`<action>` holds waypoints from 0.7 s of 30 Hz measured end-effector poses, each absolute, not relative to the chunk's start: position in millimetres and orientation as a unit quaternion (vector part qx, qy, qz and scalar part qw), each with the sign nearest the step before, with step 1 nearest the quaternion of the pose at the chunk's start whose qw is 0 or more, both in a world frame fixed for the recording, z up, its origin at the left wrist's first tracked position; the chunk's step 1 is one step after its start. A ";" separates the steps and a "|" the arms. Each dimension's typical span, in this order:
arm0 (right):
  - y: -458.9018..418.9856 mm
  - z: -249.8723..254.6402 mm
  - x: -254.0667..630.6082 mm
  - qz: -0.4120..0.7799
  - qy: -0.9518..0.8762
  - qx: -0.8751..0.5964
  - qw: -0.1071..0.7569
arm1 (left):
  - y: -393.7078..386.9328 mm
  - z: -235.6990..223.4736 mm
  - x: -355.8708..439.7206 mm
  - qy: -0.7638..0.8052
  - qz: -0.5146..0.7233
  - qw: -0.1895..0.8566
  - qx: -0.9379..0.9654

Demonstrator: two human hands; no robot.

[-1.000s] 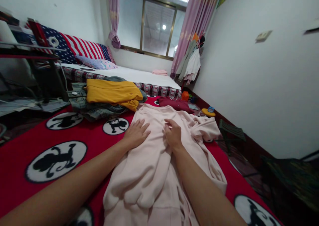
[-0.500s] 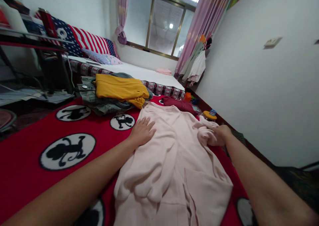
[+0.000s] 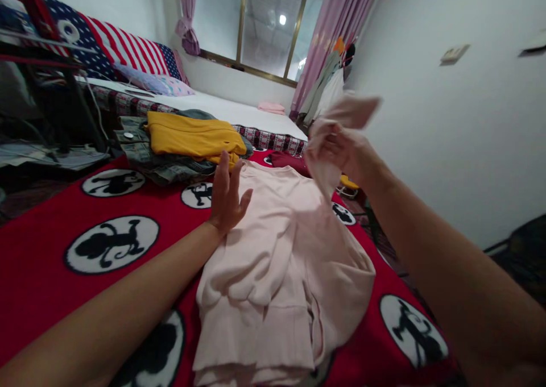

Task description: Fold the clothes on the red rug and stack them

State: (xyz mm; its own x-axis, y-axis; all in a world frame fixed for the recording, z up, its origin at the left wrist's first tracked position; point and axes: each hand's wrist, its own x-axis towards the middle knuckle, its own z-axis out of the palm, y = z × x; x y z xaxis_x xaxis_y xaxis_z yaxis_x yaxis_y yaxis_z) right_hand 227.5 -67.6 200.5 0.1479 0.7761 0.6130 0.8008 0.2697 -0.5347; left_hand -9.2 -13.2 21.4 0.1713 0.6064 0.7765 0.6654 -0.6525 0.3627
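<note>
A pale pink sweatshirt (image 3: 260, 250) lies spread on a red blanket (image 3: 38, 267) with black-and-white monkey prints, its hem towards me. My right hand (image 3: 341, 148) grips the sweatshirt's right-hand sleeve and holds it up above the bed, the loose end blurred by motion. The right side of the garment is pulled up along with it. At the left edge of the sweatshirt, my left hand (image 3: 228, 196) is raised with fingers spread and holds nothing. Whether its lower edge touches the fabric I cannot tell.
Folded jeans (image 3: 145, 159) with a yellow garment (image 3: 191, 134) on top lie at the far left of the blanket. Behind the sweatshirt is a dark red garment (image 3: 290, 161). A white-topped bed (image 3: 222, 105) stands under the window; a wall (image 3: 447, 120) rises on the right.
My right hand has lifted the sleeve up and inward from the right side. My left hand has risen from lying flat on the sweatshirt. The view has shifted slightly.
</note>
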 end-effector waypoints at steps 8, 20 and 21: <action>-125.6 150.3 203.8 0.132 -0.791 -0.526 0.282 | -24.5 28.0 -6.7 -0.321 -0.348 0.062 -0.879; -204.6 77.8 233.5 0.068 -0.777 -0.624 -0.054 | 2.6 6.9 -3.9 -0.344 -0.290 -0.046 -0.892; -205.6 75.8 235.1 0.068 -0.773 -0.629 -0.044 | 4.1 6.6 -5.1 -0.345 -0.284 -0.065 -0.892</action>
State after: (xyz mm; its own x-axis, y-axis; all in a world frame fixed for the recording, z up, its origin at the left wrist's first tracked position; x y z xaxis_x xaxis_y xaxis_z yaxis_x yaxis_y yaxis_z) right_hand 235.1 -205.6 75.8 -0.2051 0.9666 -0.1536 0.9786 0.1997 -0.0501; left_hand -5.1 4.1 6.6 0.6009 0.6518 0.4627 0.5782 -0.7541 0.3115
